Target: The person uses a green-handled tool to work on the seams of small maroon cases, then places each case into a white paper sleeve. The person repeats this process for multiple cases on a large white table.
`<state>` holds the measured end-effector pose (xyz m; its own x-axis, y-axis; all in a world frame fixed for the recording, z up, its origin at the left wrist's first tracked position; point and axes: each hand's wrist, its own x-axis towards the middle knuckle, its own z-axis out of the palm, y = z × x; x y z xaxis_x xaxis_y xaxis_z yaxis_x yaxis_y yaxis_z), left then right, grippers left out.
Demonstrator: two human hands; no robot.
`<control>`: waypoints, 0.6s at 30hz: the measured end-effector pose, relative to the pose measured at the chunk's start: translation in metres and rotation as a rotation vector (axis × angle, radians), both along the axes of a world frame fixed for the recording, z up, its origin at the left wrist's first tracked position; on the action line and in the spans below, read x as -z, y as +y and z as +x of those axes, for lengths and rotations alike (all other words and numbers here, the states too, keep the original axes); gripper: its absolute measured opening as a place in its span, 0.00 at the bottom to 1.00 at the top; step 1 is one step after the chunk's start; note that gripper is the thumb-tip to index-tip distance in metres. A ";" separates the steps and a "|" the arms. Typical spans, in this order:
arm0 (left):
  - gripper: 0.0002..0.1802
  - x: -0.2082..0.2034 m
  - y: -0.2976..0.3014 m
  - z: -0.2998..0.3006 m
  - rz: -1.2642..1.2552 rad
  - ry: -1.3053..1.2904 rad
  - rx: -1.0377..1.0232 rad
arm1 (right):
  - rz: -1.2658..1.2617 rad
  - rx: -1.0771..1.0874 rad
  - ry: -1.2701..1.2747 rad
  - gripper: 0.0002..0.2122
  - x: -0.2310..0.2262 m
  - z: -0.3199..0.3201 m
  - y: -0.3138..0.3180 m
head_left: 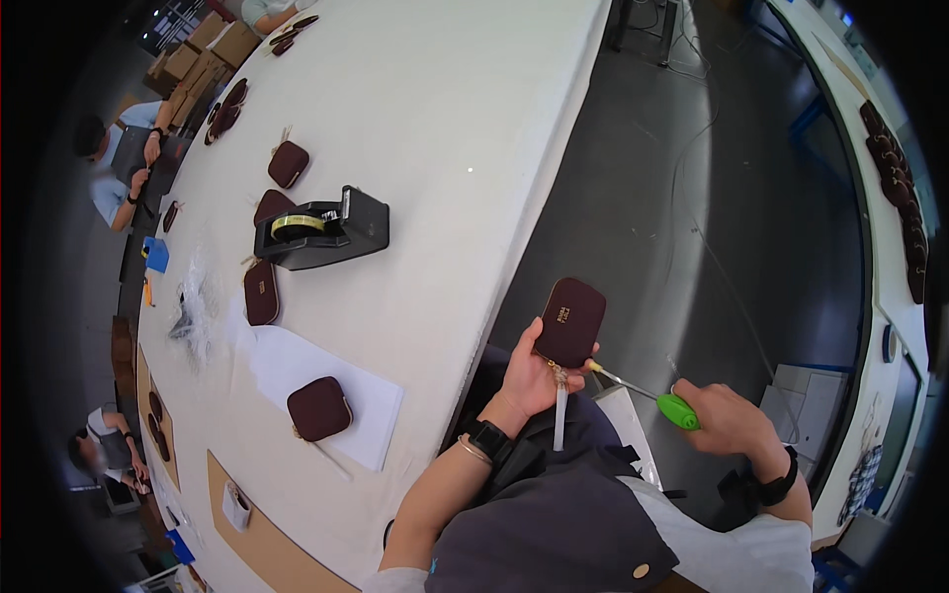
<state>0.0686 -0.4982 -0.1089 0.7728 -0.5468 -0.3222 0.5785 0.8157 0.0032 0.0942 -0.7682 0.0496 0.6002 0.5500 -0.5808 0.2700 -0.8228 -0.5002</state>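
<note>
My left hand (534, 381) is closed round the lower edge of a small dark burgundy zip pouch (571, 321) with gold lettering on its face. From the pouch's lower end hangs a pale strip (560, 417) by a gold-coloured fitting. A green-handled tool (678, 411) with a thin metal shaft is gripped in my right hand (730, 423). Its pale yellow tip is by the left fingers at the pouch's lower right corner; whether it touches the pouch I cannot tell. Both are held in front of my lap, beyond the table's edge.
On the white table (445, 119) to my left stand a black tape dispenser (341, 237) and several similar pouches. One burgundy pouch (319, 408) lies on white paper sheets (381, 430). Crumpled clear plastic (193, 306) lies farther left. Other people work along the far side. More dark pouches (895, 193) line a right-hand table.
</note>
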 end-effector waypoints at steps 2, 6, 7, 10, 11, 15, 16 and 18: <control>0.38 0.006 0.002 -0.002 0.022 0.031 -0.004 | -0.056 0.031 -0.070 0.12 0.012 -0.003 -0.004; 0.37 0.011 0.010 -0.007 0.056 0.048 0.004 | -0.019 -0.041 0.000 0.12 0.012 0.003 0.008; 0.37 0.014 0.012 -0.008 0.050 0.046 0.009 | 0.010 -0.066 0.002 0.11 0.012 0.004 0.014; 0.36 0.022 0.013 -0.011 0.073 0.061 0.009 | -0.011 -0.135 0.021 0.12 0.013 0.013 0.035; 0.36 0.024 0.013 -0.012 0.080 0.064 0.004 | -0.036 -0.155 0.031 0.13 0.014 0.016 0.039; 0.35 0.023 0.014 -0.013 0.096 0.072 -0.009 | -0.057 -0.165 0.036 0.13 0.016 0.021 0.046; 0.35 0.023 0.014 -0.013 0.096 0.073 -0.010 | -0.052 -0.152 0.033 0.13 0.017 0.021 0.046; 0.35 0.027 0.016 -0.014 0.108 0.071 -0.003 | -0.043 -0.153 0.026 0.13 0.019 0.023 0.046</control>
